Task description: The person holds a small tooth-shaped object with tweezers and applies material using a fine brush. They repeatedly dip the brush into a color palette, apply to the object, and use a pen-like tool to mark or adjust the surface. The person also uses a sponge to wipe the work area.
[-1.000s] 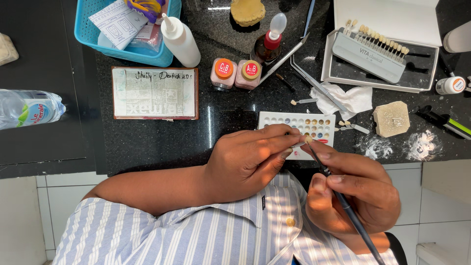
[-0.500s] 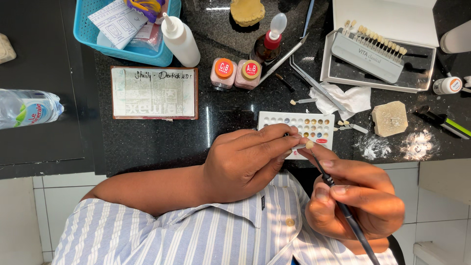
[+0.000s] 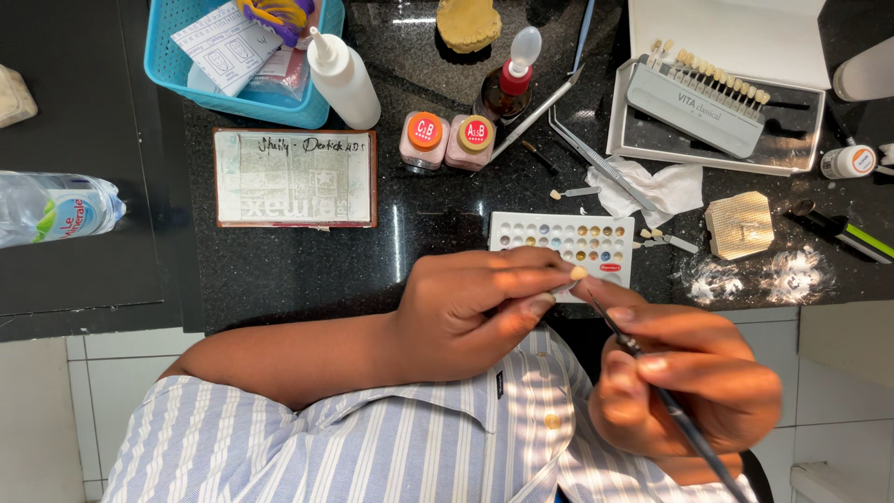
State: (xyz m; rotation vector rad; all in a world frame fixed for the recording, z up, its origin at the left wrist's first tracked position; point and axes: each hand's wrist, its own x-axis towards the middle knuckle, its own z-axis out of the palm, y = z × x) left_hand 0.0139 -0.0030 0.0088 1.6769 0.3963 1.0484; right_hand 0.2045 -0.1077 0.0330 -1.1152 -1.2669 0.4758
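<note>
My left hand [image 3: 475, 312] pinches a small cream tooth-shaped piece [image 3: 578, 273] between thumb and fingertips, just in front of the black counter's edge. My right hand [image 3: 689, 377] grips a thin dark-handled brush [image 3: 652, 377], whose tip points up at the small piece. Just behind both hands lies a white palette [image 3: 559, 244] with several small wells of coloured paste.
On the black counter [image 3: 428, 251] stand two orange-capped jars [image 3: 447, 140], a dropper bottle [image 3: 507, 88], a white squeeze bottle [image 3: 343, 79], a blue basket [image 3: 242, 98], a framed glass slab [image 3: 294, 177], metal tweezers [image 3: 596, 158], a tooth shade guide [image 3: 698, 93] in a white box and a water bottle [image 3: 51, 207].
My right hand has drifted slightly lower and to the right with the brush. My left hand keeps its pinch on the small piece in nearly the same place.
</note>
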